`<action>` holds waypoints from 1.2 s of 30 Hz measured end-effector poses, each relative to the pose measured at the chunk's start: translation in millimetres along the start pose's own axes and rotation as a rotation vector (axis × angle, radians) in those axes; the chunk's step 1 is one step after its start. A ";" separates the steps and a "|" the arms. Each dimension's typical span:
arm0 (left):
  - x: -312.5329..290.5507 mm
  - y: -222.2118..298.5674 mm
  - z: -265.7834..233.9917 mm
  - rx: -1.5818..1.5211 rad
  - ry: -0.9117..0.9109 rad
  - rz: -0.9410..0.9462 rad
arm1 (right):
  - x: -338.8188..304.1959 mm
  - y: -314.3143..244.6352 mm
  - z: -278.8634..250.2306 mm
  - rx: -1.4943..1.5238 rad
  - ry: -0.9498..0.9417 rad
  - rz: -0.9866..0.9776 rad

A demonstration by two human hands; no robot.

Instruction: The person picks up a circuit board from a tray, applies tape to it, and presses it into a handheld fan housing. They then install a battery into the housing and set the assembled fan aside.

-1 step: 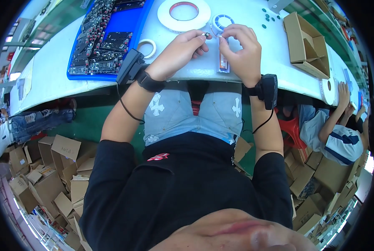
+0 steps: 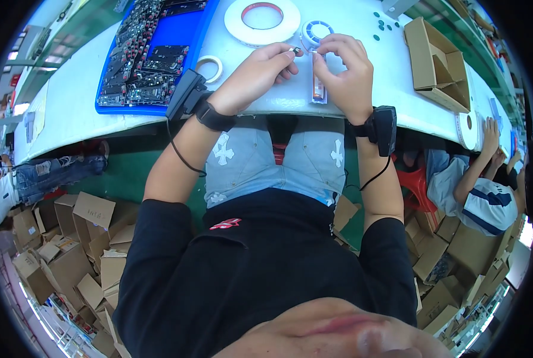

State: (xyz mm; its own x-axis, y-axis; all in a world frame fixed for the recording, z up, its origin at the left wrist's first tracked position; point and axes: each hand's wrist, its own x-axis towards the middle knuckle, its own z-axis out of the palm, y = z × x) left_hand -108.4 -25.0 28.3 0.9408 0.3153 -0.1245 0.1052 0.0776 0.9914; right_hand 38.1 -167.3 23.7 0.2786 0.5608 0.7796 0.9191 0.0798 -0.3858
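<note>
My left hand (image 2: 266,67) is closed in a pinch on a small dark component with a metallic glint (image 2: 296,50). Facing it, my right hand (image 2: 348,67) has thumb and forefinger pressed together; what lies between them is too small to make out. Just below those fingertips, a narrow clear strip with an orange-brown part (image 2: 318,89) lies at the table's near edge, partly covered by my right hand. A white and blue round spool (image 2: 317,30) sits just beyond my fingertips. Both wrists wear black strapped devices with cables.
A large roll of white tape (image 2: 236,24) and a small tape roll (image 2: 217,70) lie on the white table (image 2: 385,77). Left is a blue tray (image 2: 159,111) of circuit boards; right, an opened cardboard box (image 2: 418,59) and green discs (image 2: 376,37). Other people work at both sides.
</note>
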 end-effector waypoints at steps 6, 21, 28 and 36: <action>4.6 1.2 4.9 0.016 -0.029 0.015 | -7.2 -1.6 -4.7 0.347 -0.163 0.464; 9.4 -6.5 13.3 -0.199 0.021 0.008 | -3.9 3.3 -2.0 -0.135 -0.040 -0.021; 11.1 -5.9 9.7 -0.198 -0.009 0.008 | 1.9 -0.4 -3.1 -0.349 -0.109 -0.145; 12.2 3.8 13.0 0.010 -0.016 0.013 | 15.1 -6.3 -20.3 -0.567 -0.259 -0.233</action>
State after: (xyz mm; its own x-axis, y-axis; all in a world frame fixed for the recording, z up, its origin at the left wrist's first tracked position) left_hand -92.3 -33.2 31.0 0.9471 0.3011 -0.1106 0.0955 0.0645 0.9933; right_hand 42.2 -176.1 47.9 0.0443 0.7667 0.6405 0.9710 -0.1837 0.1527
